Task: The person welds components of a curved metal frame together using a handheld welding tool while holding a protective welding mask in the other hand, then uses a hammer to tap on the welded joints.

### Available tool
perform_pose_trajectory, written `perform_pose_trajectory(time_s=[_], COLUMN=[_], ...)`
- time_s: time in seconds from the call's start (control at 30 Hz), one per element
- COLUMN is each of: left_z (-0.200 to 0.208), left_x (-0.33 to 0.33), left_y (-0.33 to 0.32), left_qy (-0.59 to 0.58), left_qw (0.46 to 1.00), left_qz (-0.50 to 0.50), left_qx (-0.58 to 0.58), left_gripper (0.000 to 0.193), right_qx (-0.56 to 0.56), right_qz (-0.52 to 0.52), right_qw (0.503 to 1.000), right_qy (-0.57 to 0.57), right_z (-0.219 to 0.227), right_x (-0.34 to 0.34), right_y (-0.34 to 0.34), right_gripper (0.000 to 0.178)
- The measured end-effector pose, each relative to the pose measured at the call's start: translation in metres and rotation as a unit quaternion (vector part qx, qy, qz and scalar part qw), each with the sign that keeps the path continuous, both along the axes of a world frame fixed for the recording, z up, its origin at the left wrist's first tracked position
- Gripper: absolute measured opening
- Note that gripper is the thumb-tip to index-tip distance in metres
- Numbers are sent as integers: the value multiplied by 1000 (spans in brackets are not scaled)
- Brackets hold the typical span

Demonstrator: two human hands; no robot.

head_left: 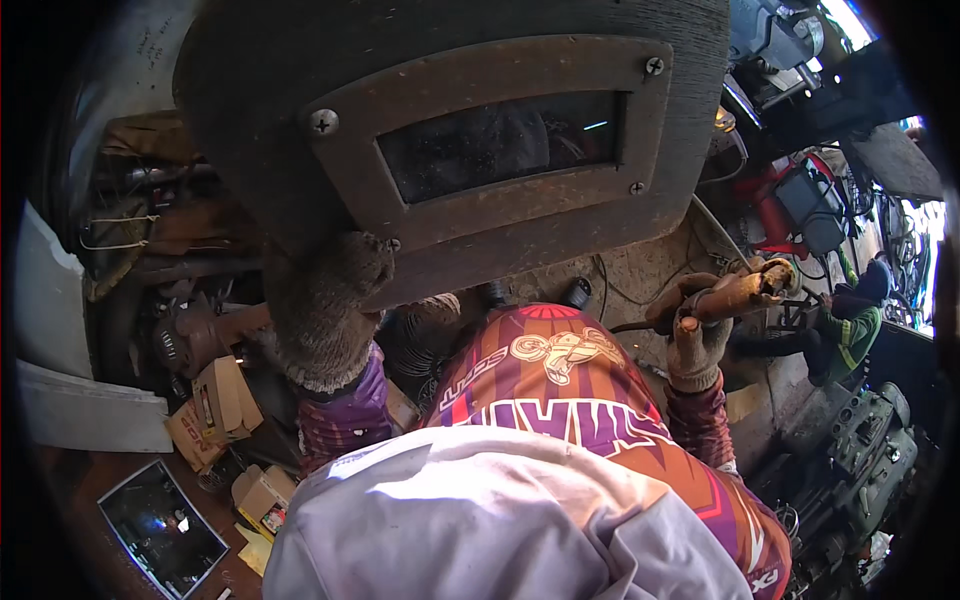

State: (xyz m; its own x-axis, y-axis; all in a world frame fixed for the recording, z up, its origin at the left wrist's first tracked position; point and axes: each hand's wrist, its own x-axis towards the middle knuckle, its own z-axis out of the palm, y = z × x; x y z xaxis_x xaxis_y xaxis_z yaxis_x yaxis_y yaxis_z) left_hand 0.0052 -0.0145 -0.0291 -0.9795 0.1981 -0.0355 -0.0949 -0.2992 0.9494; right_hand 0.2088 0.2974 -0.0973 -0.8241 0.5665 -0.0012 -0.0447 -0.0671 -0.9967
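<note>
the left hand (325, 310), in a knit glove, grips the lower corner of a dark welding shield (460, 140), which fills the view above it and hides whatever lies beyond. the right hand (697, 340), also gloved, is closed around a rusty electrode holder (740, 292). small cardboard boxes (225, 400) lie just left of and below the left hand; another person in green (850, 330) crouches to the right of the right hand.

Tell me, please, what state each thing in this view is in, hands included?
Welding shield: raised before the camera, held by its lower edge.
Left hand: gloved, grip shut on the welding shield.
Right hand: gloved, grip shut on the electrode holder.
Electrode holder: lifted, clear of any surface.
Cardboard boxes: lying loose, some flaps open.
Person in green: crouched nearby.
</note>
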Motion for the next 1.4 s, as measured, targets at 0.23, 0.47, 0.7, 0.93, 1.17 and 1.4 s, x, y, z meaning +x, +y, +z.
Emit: perform_pose_trajectory(time_s=[0.23, 0.47, 0.7, 0.93, 1.17, 1.4], left_z=[-6, -1, 18, 78, 58, 49], left_x=[3, -19, -23, -46, -51, -52], left_y=[-2, -16, -18, -32, -32, -20], left_qy=[64, 442, 342, 81, 110, 118], left_qw=[997, 860, 835, 983, 992, 987], left_qz=[11, -40, 56, -152, 48, 104], left_qx=[-40, -251, -427, 71, 25, -5], left_gripper=[56, 50, 48, 51, 55, 59], right_qx=[-15, -24, -4, -44, -37, 1], right_qz=[-1, -9, -48, -56, -70, -77], right_qw=[999, 999, 997, 996, 996, 997], right_qy=[30, 36, 67, 55, 47, 32], right_z=[1, -8, -1, -9, 3, 1], right_x=[-2, 4, -2, 0, -6, -7], right_y=[-4, 2, -2, -1, -2, 13], right_gripper=[76, 65, 68, 68, 73, 74])
